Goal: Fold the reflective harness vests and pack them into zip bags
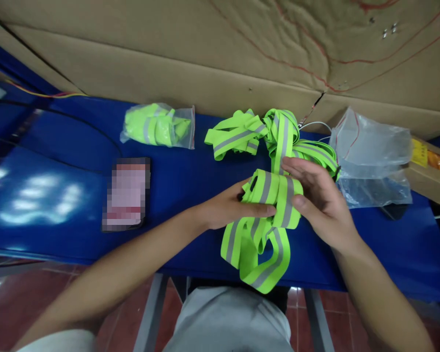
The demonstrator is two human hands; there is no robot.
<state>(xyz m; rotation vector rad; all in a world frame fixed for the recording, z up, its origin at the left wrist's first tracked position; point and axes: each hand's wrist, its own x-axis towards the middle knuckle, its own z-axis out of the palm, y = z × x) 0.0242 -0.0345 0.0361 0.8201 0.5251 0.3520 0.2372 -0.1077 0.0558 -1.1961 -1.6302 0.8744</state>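
Observation:
A lime-green reflective strap with a grey stripe is folded into a flat bundle in front of me. My left hand is closed on its left side, the thumb lying across the front. Loose loops of the strap hang below toward the table edge. At the bundle's right side is my right hand, fingers stretched and apart, its thumb touching the strap's edge. Just beyond, more green straps lie in a coiled pile and a loose folded bunch.
A clear bag with a green strap inside lies at the back left, above a phone. Empty-looking clear plastic bags and a cardboard box are at the right. Cardboard walls the back of the blue table. Cables cross the left.

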